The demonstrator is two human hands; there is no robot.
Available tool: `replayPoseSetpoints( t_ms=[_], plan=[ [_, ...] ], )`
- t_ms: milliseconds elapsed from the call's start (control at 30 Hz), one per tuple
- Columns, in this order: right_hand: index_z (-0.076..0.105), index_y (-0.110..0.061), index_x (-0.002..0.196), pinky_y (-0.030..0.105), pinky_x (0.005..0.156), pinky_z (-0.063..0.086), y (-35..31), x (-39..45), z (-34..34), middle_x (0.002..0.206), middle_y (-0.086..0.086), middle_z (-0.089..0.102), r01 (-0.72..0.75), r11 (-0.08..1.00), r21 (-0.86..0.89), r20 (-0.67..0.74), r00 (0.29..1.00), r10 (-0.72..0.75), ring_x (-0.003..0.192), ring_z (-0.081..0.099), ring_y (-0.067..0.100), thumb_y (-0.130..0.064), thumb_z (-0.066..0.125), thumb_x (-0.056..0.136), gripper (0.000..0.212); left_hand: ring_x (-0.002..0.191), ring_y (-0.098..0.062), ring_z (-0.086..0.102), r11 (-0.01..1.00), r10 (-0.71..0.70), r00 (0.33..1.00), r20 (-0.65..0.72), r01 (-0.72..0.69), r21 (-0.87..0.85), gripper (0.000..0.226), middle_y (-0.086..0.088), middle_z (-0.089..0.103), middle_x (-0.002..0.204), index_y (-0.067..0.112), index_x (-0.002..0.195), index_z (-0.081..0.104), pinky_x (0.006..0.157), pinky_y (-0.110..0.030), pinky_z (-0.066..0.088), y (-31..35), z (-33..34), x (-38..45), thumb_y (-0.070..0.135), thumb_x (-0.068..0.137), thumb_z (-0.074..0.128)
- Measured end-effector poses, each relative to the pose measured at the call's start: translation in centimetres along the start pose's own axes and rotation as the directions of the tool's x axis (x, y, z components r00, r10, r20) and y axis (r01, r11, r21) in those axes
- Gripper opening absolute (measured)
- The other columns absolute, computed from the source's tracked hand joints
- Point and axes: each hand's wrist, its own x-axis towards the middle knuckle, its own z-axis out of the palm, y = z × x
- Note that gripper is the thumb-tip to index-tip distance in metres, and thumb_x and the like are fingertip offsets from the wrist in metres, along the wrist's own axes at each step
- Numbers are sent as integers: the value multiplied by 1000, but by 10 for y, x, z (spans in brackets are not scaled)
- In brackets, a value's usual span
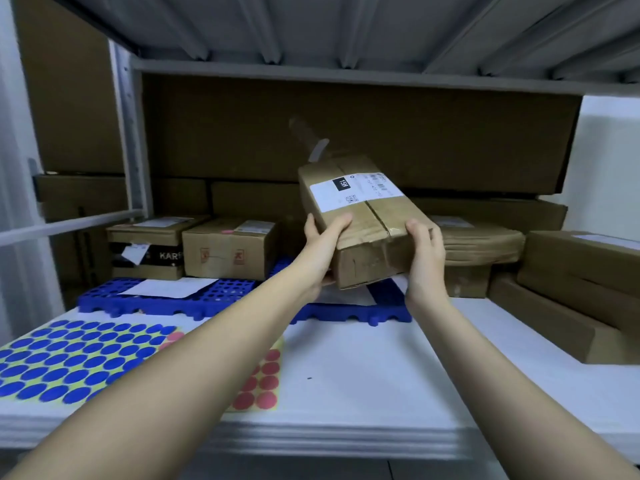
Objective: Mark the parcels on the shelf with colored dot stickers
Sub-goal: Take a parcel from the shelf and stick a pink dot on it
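The sticker sheets lie front-left on the shelf. Behind them sits a grid mat (parcels further back).

There is a single view, taken from the person's head, facing forward and slightly down into a shelf bay. It sits close: both forearms run in from the lower corners of the frame and meet near the centre, where the left hand and right hand reach a cardboard parcel. The wide lens bends straight edges. The white shelf fills the lower half, the underside of the upper shelf spans the top, and stacked boxes close off the back.
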Motion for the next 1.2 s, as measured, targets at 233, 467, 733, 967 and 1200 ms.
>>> replayPoseSetpoints(
  t_ms=[233,467,733,967,1200],
  plan=[
    [58,-37,125,36,98,46,36,-18,9,122,-13,65,-70,997,-28,241,968,74,116,58,8,-41,56,76,49,122,-19,53,995,85,996,42,-86,40,88,15,47,141,55,145,11,100,-46,46,-27,-53,-7,56,78,68],
    [51,-35,132,31,83,52,54,-20,0,121,-14,66,-200,980,-17,374,907,192,110,63,5,-34,51,95,37,130,-9,45,957,271,962,21,-272,97,90,15,42,142,46,148,19,107,-41,42,-52,-69,-8,42,76,74],
    [47,-36,137,33,89,51,62,-20,-8,128,-12,63,-152,984,-97,478,860,180,113,62,7,-28,57,78,60,97,17,57,929,366,930,-36,-362,83,73,2,46,138,25,149,26,73,-5,46,-66,-77,-7,6,88,62],
    [44,-40,138,20,81,50,61,-26,-8,130,-18,60,-67,988,-137,503,855,127,116,58,2,-15,50,73,70,117,3,51,935,336,942,11,-335,113,96,12,48,136,42,142,26,92,-17,43,-71,-82,-3,48,58,71],
    [38,-46,137,14,76,50,54,-37,-6,115,-30,62,-16,985,-169,527,844,104,106,60,-7,-20,56,77,68,122,-4,49,945,305,952,-33,-299,129,86,15,51,132,45,136,26,99,-26,42,-74,-84,-3,45,63,73]
  ],
)
